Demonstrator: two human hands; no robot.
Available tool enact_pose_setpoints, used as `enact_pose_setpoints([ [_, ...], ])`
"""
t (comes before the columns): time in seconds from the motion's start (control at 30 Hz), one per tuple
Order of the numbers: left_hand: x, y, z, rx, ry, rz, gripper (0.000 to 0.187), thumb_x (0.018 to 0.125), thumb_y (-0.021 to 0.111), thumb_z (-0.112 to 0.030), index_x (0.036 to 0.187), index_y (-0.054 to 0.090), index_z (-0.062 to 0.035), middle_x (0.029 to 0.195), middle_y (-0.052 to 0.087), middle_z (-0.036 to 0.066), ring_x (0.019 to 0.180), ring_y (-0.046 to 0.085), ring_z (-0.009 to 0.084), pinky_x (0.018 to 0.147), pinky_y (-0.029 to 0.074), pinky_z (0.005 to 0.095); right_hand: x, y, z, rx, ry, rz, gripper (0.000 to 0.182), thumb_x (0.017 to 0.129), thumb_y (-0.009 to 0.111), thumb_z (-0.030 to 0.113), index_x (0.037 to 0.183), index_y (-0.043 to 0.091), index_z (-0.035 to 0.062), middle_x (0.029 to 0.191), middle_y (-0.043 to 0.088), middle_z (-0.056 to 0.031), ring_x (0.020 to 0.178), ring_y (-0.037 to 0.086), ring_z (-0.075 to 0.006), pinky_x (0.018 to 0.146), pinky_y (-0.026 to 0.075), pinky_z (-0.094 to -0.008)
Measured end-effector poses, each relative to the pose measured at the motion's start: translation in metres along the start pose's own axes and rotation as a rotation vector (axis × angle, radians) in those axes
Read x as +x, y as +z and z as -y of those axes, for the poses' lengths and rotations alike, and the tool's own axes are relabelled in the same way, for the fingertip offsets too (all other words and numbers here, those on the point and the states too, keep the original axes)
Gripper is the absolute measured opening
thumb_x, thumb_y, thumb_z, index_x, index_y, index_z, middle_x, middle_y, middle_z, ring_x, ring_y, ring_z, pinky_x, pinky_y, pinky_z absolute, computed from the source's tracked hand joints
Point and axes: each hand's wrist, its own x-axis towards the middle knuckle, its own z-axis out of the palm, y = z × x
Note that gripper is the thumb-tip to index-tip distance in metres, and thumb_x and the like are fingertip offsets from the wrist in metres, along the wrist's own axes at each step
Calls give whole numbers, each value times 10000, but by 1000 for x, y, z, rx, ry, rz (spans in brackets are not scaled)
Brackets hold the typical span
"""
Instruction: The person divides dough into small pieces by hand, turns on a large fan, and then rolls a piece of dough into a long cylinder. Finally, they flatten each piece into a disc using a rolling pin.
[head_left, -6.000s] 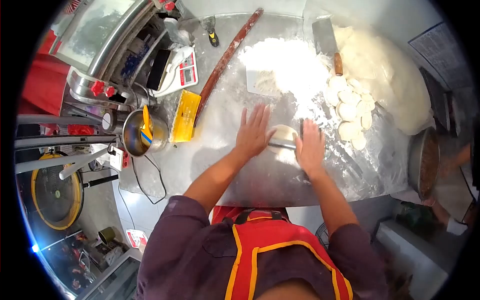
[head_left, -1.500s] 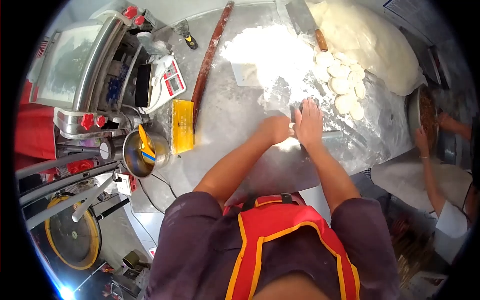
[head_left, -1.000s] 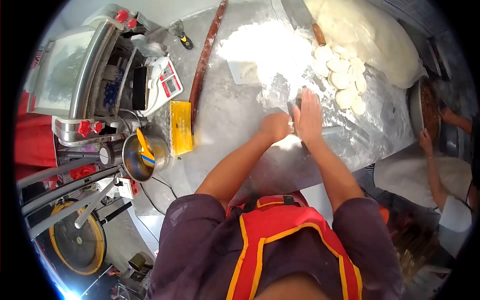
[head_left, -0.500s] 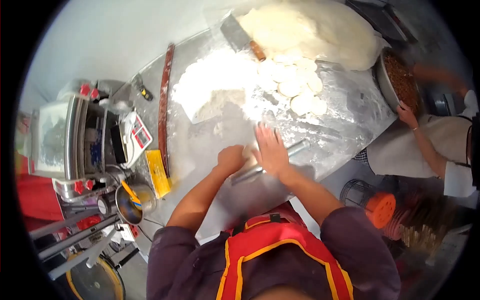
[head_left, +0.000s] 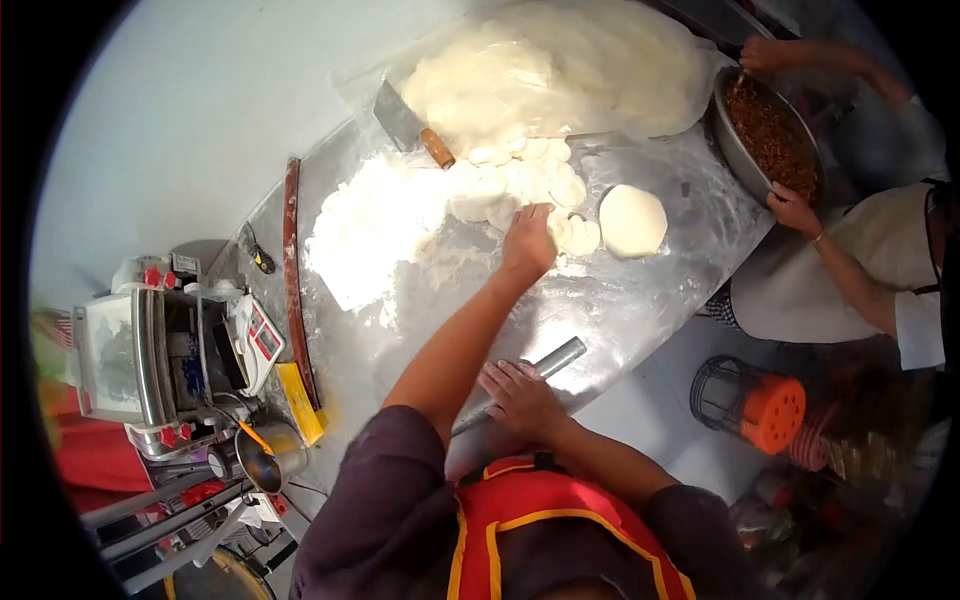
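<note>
one round rolled flat already: a thin, smooth, pale dough disc [head_left: 632, 220] lay alone on the steel worktop [head_left: 640, 310], right of centre in the frame. many more left to roll: a heap of small, thick, floury dough pieces [head_left: 520, 185] sat just left of the disc, in the upper middle of the frame. judged early in the batch, with one flat round against a whole cluster of uncut-thin lumps.

left hand [head_left: 527, 243] stretched out to the near edge of that heap, fingers curled down onto a piece; could not tell whether a piece was truly pinched or only touched. right hand [head_left: 517, 392] rested low in the frame, palm down with fingers spread flat, on a slim metal rolling pin [head_left: 545, 362] lying slantwise near the worktop's front edge; pressed on it rather than wrapped around it.

loose white flour [head_left: 365, 235] spread in a soft powdery drift left of the pieces. a cleaver [head_left: 408, 120] with a brown wooden handle lay above it, beside a large, slack mass of dough under clear plastic [head_left: 560, 65] at the top. a long dark-red wooden rolling pin [head_left: 292, 260] ran along the left edge, near a digital scale [head_left: 258, 335]. at the upper right, another person's hand [head_left: 792, 208] gripped a metal bowl [head_left: 745, 150] of brown crumbly filling.
</note>
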Motion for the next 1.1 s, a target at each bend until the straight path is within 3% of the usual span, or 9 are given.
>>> enact_pose_setpoints([
  [0.03, -5, -2, 3, 79, -36, 116, 379, 752, 554, -2, 1131, 552, -2, 1180, 557, 212, 1124, 493, 397, 954, 420, 438, -2, 2, -4, -10, -40, -34, 591, 874, 572, 382, 1365, 436, 84, 1429, 411, -99, 1303, 391, -270, 1069, 320, -459],
  [0.1, -15, -16, 7, 258, 159, 244, 407, 760, 589, -38, 1163, 537, -8, 1185, 553, 196, 1129, 494, 382, 942, 428, 438, -2, 1, -4, -17, -19, -59, 584, 868, 579, 384, 1354, 444, 89, 1405, 428, -97, 1267, 418, -267, 1050, 338, -462],
  [0.2, -17, -28, 10, 357, 105, 369, 424, 759, 647, -97, 1161, 531, -25, 1192, 548, 175, 1132, 496, 371, 933, 433, 435, 0, 5, -2, -11, -21, -94, 573, 859, 590, 381, 1337, 456, 93, 1368, 451, -95, 1222, 444, -259, 1033, 352, -461],
  [0.3, -21, -46, 2, 97, -372, 457, 413, 770, 684, -155, 1133, 528, -34, 1210, 535, 160, 1129, 498, 360, 929, 433, 428, -2, 5, -6, -8, -49, -120, 559, 857, 591, 371, 1325, 466, 92, 1342, 467, -96, 1197, 457, -259, 1025, 357, -459],
  [0.4, -43, -44, 1, 240, -440, 304, 378, 809, 662, -197, 1122, 527, -32, 1221, 518, 163, 1121, 499, 364, 933, 428, 430, 0, 4, -6, 21, -59, -123, 548, 856, 592, 362, 1316, 474, 89, 1327, 480, -93, 1180, 469, -265, 1020, 361, -461],
  [0.53, -80, 6, 32, 274, 60, 140, 488, 887, 572, -234, 1308, 454, -18, 1361, 441, 192, 1299, 384, 372, 1090, 297, 475, -2, 11, -8, 31, -52, -130, 532, 861, 581, 367, 1302, 497, 80, 1293, 517, -94, 1156, 487, -271, 1015, 364, -470],
  [0.63, -104, 5, 20, 241, 68, 208, 493, 913, 528, -198, 1355, 416, -11, 1425, 393, 185, 1360, 317, 361, 1132, 226, 485, -3, 14, -7, -14, -42, -127, 487, 867, 561, 376, 1249, 556, 74, 1259, 547, -98, 1154, 492, -271, 1014, 364, -477],
  [0.83, -191, -69, 42, 168, 212, 359, 437, 914, 512, -168, 1323, 470, -21, 1414, 428, 179, 1345, 361, 358, 1121, 246, 488, 1, 2, -1, -16, -47, -93, 428, 849, 561, 370, 1159, 630, 82, 1217, 570, -97, 1160, 490, -262, 1011, 368, -476],
  [1.1, -159, -61, 34, 409, 180, 420, 547, 937, 488, -329, 1419, 390, -89, 1510, 315, 134, 1417, 246, 307, 1148, 159, 505, 4, 2, -1, -74, -66, -153, 427, 810, 606, 367, 1148, 619, 106, 1217, 554, -84, 1177, 485, -253, 1005, 381, -467],
])
